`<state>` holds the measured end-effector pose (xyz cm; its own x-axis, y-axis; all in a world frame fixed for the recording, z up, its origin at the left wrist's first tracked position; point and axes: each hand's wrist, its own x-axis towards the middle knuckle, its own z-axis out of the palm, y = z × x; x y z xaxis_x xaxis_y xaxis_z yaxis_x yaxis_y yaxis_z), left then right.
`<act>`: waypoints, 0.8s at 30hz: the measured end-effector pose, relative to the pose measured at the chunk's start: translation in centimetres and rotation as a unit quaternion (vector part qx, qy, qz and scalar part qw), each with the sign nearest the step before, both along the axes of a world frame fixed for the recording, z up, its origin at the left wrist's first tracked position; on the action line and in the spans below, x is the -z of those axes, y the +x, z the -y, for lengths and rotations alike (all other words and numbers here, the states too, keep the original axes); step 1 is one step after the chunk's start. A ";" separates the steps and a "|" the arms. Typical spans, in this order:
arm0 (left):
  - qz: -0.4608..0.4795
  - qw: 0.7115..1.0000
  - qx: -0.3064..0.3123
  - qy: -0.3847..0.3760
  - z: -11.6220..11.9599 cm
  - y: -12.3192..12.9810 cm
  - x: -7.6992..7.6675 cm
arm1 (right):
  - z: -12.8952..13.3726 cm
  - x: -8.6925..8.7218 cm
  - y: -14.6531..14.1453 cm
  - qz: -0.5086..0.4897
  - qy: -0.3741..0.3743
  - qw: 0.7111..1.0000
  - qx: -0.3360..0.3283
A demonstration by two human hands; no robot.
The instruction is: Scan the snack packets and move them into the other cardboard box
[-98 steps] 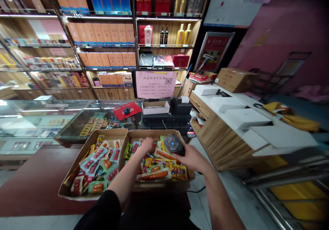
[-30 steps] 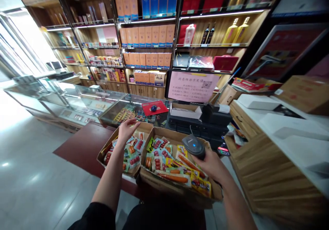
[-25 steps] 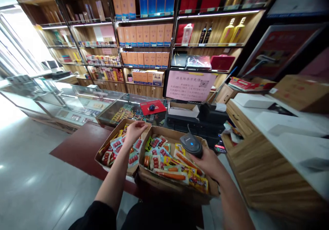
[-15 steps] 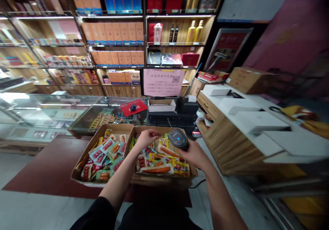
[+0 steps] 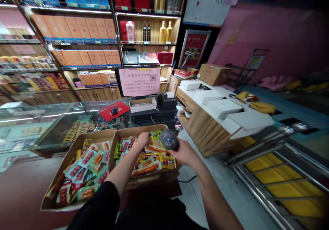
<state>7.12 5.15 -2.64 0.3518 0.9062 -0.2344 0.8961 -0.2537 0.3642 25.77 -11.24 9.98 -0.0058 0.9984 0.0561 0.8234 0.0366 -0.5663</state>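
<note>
My right hand (image 5: 186, 153) is wrapped round the handle of a dark grey barcode scanner (image 5: 168, 139), which shows a small blue light on its head. The scanner is over the right side of a cardboard box (image 5: 113, 151) of packaged sausages. Inside that box, near its far side, my left hand (image 5: 143, 140) has its fingers curled down among the packets; whatever they hold is hidden. Around it lie a long orange sausage packet (image 5: 146, 170), yellow packets (image 5: 168, 161) and green packets (image 5: 118, 150).
A second cardboard box (image 5: 55, 168) of sausage packets stands on the left. Behind are a glass display case (image 5: 61, 124), a red card (image 5: 109, 112), a monitor with a pink sign (image 5: 138, 82) and a small printer (image 5: 166, 101). White boxes (image 5: 223, 106) and a metal railing (image 5: 252, 185) are at right.
The view has turned to the right, so the boxes sit further left. My left hand has gone lower into the right box, fingers now curled among packets. The right hand still holds the scanner.
</note>
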 end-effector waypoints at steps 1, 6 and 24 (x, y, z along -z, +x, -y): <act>-0.007 1.000 -0.002 -0.003 -0.1 0.2 0.0 | 0.1 0.0 0.0 0.000 -0.001 1.000 0.002; -0.027 0.998 0.000 -0.059 -0.3 -0.1 -0.4 | 0.1 0.4 -0.3 -0.007 -0.012 1.000 0.001; 0.700 0.625 -0.288 -0.189 1.3 -7.6 -4.9 | -1.7 0.7 -4.0 -0.078 0.004 0.991 -0.110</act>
<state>-0.50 3.81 2.26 0.0924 0.9504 -0.2969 -0.4656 0.3049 0.8308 21.75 -9.55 9.29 -0.2129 0.9736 0.0822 0.6976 0.2103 -0.6850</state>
